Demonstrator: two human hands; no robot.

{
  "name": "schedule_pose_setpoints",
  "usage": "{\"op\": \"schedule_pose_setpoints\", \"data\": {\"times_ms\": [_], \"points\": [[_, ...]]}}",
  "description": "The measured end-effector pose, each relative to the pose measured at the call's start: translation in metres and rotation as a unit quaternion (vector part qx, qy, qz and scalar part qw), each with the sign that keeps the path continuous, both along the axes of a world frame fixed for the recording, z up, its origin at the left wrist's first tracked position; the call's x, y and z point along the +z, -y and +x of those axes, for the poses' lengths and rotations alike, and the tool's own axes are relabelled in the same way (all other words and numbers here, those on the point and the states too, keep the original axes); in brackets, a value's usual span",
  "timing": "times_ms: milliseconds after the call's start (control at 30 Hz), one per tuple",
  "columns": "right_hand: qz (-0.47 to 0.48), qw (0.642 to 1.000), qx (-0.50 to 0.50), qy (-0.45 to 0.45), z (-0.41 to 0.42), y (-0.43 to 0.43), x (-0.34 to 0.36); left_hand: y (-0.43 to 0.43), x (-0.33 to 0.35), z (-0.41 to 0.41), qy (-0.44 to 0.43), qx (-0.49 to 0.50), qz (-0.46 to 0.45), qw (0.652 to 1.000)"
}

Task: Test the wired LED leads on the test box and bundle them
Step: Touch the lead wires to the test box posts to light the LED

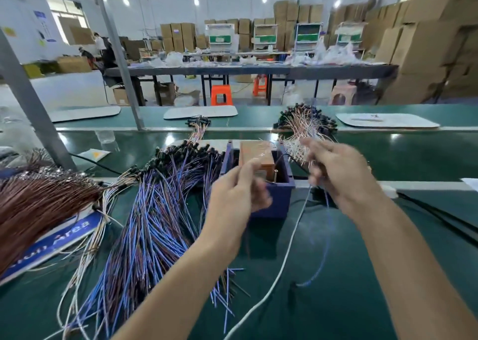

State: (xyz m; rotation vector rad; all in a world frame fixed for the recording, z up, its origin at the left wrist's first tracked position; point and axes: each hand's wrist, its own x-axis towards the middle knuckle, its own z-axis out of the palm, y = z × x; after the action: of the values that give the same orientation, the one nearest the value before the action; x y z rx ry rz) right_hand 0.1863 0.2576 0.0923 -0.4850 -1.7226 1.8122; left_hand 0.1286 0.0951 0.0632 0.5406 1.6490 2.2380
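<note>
Blue test box (274, 197), single, right hand (338, 169) gripping hanging blue leads (329, 236), left hand (238, 187) curled, its hold unclear

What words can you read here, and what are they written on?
"Area": on the blue sign at the left.
The word before it: blurred and partly cut off.
Wall posters: too small to read.
Labels on the cardboard boxes: blurred.
</note>
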Motion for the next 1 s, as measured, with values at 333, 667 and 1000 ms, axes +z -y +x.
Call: {"op": "schedule_pose_setpoints", "data": {"times_ms": [333, 667, 1000], "points": [[0.041, 0.993, -0.022, 0.113, -0.014, 0.023, -0.115, 0.032, -0.084, -0.032, -0.139, 0.072, -0.221, 0.963], [0.038, 0.995, -0.037, 0.083, -0.006, 0.026, -0.124, 0.024, -0.086, -0.041, -0.17, 0.103, -0.248, 0.948], [0.031, 0.996, -0.043, 0.074, -0.004, 0.026, -0.12, 0.018, -0.084, -0.042, -0.172, 0.091, -0.248, 0.949]]}}
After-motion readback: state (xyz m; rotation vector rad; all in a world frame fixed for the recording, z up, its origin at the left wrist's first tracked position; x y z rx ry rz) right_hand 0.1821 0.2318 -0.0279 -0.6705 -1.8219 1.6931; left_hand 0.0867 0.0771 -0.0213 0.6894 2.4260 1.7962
